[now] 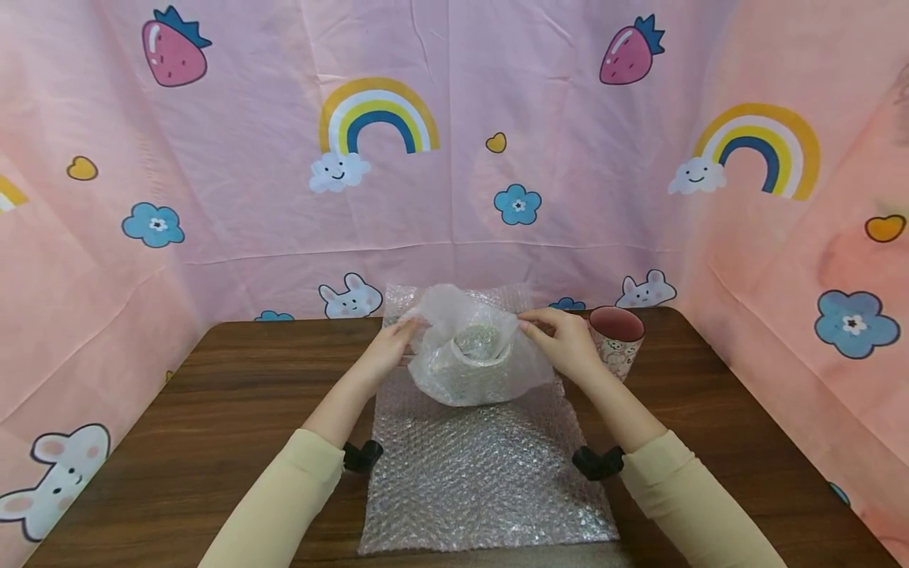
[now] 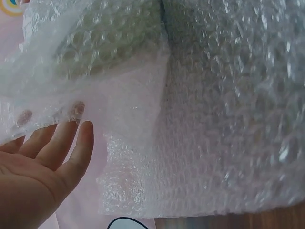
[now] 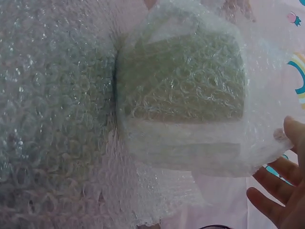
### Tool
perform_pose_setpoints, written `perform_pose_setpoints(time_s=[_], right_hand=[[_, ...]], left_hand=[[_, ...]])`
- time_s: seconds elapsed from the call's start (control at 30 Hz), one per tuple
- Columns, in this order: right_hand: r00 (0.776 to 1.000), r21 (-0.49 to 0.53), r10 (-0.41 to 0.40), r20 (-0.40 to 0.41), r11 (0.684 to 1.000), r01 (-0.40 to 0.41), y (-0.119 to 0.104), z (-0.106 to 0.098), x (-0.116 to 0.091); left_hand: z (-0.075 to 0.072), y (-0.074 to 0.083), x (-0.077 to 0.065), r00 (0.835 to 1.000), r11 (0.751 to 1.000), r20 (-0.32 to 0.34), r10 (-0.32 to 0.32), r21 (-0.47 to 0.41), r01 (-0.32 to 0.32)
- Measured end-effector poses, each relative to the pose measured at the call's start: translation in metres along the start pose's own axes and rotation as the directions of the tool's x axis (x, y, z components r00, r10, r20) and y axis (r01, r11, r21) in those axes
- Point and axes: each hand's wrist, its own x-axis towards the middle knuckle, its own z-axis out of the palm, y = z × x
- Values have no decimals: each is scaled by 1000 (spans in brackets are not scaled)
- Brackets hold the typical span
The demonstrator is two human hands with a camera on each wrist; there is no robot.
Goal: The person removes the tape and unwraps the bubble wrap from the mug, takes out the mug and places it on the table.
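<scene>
A round, pale green vessel with a wide mouth, like a cup (image 1: 477,345), is wrapped in clear bubble wrap (image 1: 454,386), whose loose upper edges flare outward around the rim. On the left side, my left hand (image 1: 392,345) holds one edge of this wrap; in the left wrist view, fingertips (image 2: 78,110) show through the film. Opposite it, my right hand (image 1: 568,339) pinches the other edge between thumb and finger. Through the wrap, the right wrist view shows the cup's greenish side (image 3: 186,81). Beneath everything lies a larger bubble wrap sheet (image 1: 483,481).
A patterned cup with a pink inside (image 1: 616,347) stands just beyond the right hand and forearm. The dark wooden table (image 1: 270,410) ends at a pink printed cloth (image 1: 454,221) hanging at the back and sides. Black wrist mounts (image 1: 599,464) sit close over the sheet.
</scene>
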Motion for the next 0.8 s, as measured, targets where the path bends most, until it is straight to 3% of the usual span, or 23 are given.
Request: perform_pose_setpoints(time_s=[0.13,0.27,0.47,0.67,0.8], right_hand=[[999,41,0,-45,999,2,1,0,4],[997,61,38,-73,998,-34,2,0,9],[988,47,93,-125,995,-87,5,2,16],[958,-38,139,-249,988,-153,6,4,21],[935,-4,187,-301,980,-197,5,4,23]], left_hand=[[-3,0,1,1000,997,-21,22,-71,-23],[-5,0,4,997,995,-53,49,-87,-53],[-6,-2,10,995,996,-101,22,-78,-30],[-7,-5,17,985,999,-166,52,-4,-54],[-5,-9,20,970,992,-226,94,98,-73]])
